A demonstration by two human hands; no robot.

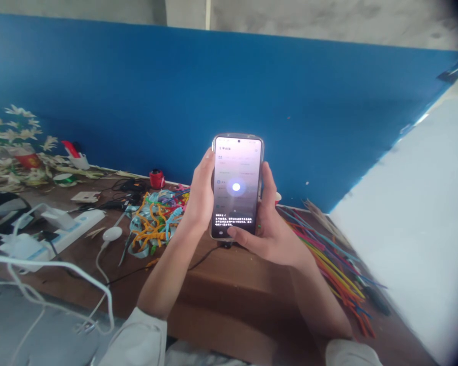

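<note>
Lit smartphone (236,187) gripped between our left hand (199,195) and right hand (269,229), right thumb pressing the screen's bottom edge (keep it upright above the pipe cleaners (156,223)).

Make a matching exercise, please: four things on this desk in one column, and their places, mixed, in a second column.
Things:
1. phone
2. tangled pipe cleaners
3. straight pipe cleaners
4. power strip

Places:
A. far left of the desk, with white plugs
B. held up in both hands
C. just left of the left hand
D. right of the right hand, along the desk edge

Pairs: 1-B, 2-C, 3-D, 4-A
</note>
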